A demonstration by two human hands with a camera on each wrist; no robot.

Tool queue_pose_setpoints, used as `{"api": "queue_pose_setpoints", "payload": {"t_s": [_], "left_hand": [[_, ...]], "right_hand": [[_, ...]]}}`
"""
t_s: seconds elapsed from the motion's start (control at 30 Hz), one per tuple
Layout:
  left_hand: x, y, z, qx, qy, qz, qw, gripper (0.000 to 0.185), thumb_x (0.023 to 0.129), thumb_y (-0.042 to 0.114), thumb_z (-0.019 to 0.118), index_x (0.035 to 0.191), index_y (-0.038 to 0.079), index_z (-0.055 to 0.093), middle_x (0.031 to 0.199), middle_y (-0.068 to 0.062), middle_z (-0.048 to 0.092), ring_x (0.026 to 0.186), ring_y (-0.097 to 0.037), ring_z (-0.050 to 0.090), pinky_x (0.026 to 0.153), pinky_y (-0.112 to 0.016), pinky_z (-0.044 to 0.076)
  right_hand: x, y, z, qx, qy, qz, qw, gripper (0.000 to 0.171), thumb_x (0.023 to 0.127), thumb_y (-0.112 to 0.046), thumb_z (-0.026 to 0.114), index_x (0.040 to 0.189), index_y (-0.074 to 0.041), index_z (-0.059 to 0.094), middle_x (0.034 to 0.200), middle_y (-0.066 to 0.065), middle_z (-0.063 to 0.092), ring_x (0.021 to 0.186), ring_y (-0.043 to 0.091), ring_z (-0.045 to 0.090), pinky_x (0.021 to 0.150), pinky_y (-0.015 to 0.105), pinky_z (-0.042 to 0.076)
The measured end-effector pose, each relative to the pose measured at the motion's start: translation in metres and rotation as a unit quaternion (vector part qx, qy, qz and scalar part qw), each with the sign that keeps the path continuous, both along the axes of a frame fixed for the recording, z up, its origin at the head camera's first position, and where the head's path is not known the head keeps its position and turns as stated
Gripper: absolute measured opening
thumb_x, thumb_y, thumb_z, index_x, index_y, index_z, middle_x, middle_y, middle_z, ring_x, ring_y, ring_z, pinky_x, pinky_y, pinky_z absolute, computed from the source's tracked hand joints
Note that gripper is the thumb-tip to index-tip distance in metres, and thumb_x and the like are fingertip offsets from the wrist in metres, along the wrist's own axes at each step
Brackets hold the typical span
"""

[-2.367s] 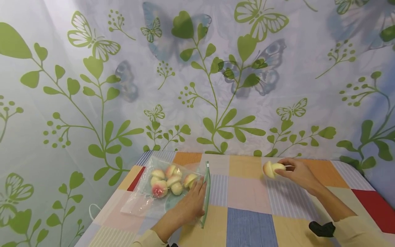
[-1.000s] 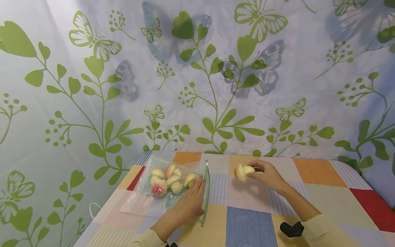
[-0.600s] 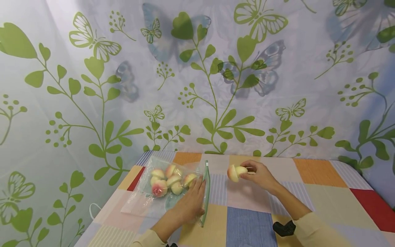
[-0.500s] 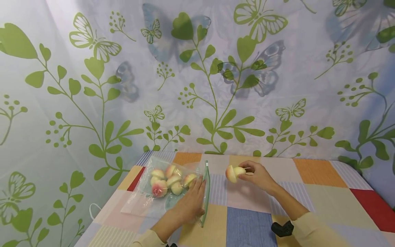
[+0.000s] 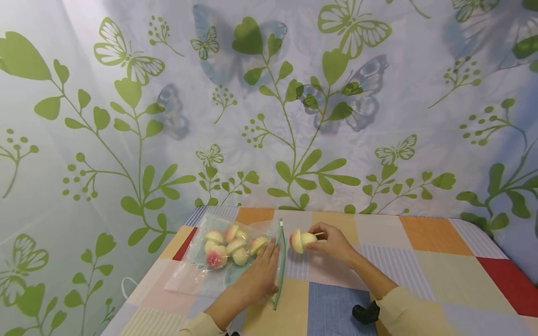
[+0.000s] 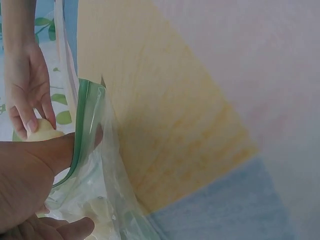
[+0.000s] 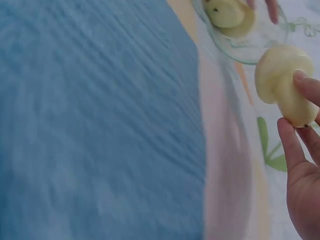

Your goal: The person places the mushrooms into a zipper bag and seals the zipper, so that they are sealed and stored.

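My right hand (image 5: 334, 240) pinches the stem of a pale yellow toy mushroom (image 5: 297, 241) with a reddish cap, held just right of the bag's mouth. In the right wrist view, the fingertips press the sides of this mushroom (image 7: 285, 75). A clear zip bag (image 5: 189, 280) with a green zip edge (image 5: 280, 261) lies flat on the left. Inside it are several similar mushrooms (image 5: 216, 256). At the bag's mouth my left hand (image 5: 260, 275) lies with straight fingers; in the left wrist view, one finger (image 6: 57, 152) reaches inside the green edge.
A patchwork cloth (image 5: 336, 303) covers the table. Behind it hangs a curtain (image 5: 269, 116) printed with leaves and butterflies. A white cord loop (image 5: 128, 284) shows by the table's left edge. A black device (image 5: 365, 312) sits at my right wrist.
My right hand has carried the mushroom leftward across the table, close to the bag's mouth. The left hand and the bag have stayed in place.
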State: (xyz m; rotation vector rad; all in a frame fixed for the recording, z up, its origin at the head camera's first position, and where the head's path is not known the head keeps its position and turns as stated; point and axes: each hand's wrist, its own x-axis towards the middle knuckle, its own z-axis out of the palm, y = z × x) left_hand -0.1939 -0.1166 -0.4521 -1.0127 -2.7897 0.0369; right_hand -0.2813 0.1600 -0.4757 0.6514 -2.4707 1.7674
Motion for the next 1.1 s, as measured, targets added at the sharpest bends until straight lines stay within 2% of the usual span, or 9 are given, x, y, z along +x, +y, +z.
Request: {"api": "queue_pose_setpoints", "payload": {"t_s": [0.17, 0.43, 0.6, 0.73, 0.83, 1.1], "left_hand": [[0.001, -0.001, 0.000, 0.002, 0.009, -0.007, 0.9999, 0.115, 0.073, 0.034, 0.092, 0.154, -0.015, 0.026, 0.162, -0.036, 0.020, 0.148, -0.046, 0.029, 0.118, -0.044, 0.032], [-0.002, 0.000, -0.001, 0.038, -0.022, 0.005, 0.9990, 0.117, 0.075, 0.029, 0.092, 0.157, -0.012, 0.021, 0.164, -0.033, 0.016, 0.148, -0.047, 0.027, 0.117, -0.041, 0.034], [-0.002, 0.000, -0.001, 0.042, -0.025, 0.005, 0.9988, 0.115, 0.076, 0.028, 0.092, 0.157, -0.012, 0.022, 0.164, -0.033, 0.016, 0.147, -0.047, 0.028, 0.116, -0.041, 0.036], [-0.002, 0.000, -0.001, 0.056, -0.030, 0.005, 0.9980, 0.114, 0.074, 0.025, 0.094, 0.156, -0.013, 0.024, 0.163, -0.034, 0.018, 0.145, -0.050, 0.032, 0.112, -0.041, 0.042], [-0.002, 0.000, -0.001, 0.054, -0.027, 0.004, 0.9982, 0.114, 0.074, 0.025, 0.094, 0.155, -0.013, 0.025, 0.163, -0.034, 0.019, 0.144, -0.050, 0.034, 0.110, -0.041, 0.043], [-0.001, 0.000, -0.002, 0.035, -0.014, 0.005, 0.9993, 0.114, 0.074, 0.029, 0.094, 0.155, -0.013, 0.026, 0.163, -0.034, 0.020, 0.144, -0.048, 0.034, 0.111, -0.040, 0.042]], "right_hand": [[-0.003, -0.018, -0.007, -0.011, 0.004, 0.016, 1.000, 0.037, 0.086, -0.013, 0.086, 0.114, 0.000, 0.067, 0.113, 0.012, 0.067, 0.105, 0.033, 0.068, 0.085, 0.034, 0.059], [-0.002, -0.043, -0.011, -0.017, -0.013, 0.037, 0.999, 0.037, 0.089, -0.016, 0.084, 0.116, 0.002, 0.066, 0.115, 0.014, 0.067, 0.102, 0.032, 0.069, 0.082, 0.034, 0.060], [-0.001, -0.051, -0.011, -0.024, -0.028, 0.056, 0.998, 0.032, 0.094, -0.012, 0.077, 0.120, 0.003, 0.065, 0.120, 0.016, 0.065, 0.109, 0.035, 0.067, 0.084, 0.034, 0.060], [0.000, -0.055, -0.012, -0.009, -0.009, 0.060, 0.998, 0.026, 0.096, -0.007, 0.072, 0.119, 0.003, 0.066, 0.122, 0.018, 0.065, 0.110, 0.038, 0.067, 0.084, 0.033, 0.060], [0.003, -0.057, -0.013, 0.002, 0.005, 0.063, 0.998, 0.025, 0.096, -0.007, 0.073, 0.118, 0.002, 0.066, 0.121, 0.018, 0.065, 0.108, 0.037, 0.068, 0.084, 0.034, 0.060], [0.005, -0.063, -0.013, -0.005, -0.013, 0.050, 0.999, 0.029, 0.090, -0.012, 0.082, 0.112, -0.003, 0.066, 0.115, 0.009, 0.066, 0.107, 0.030, 0.069, 0.084, 0.033, 0.060]]}}
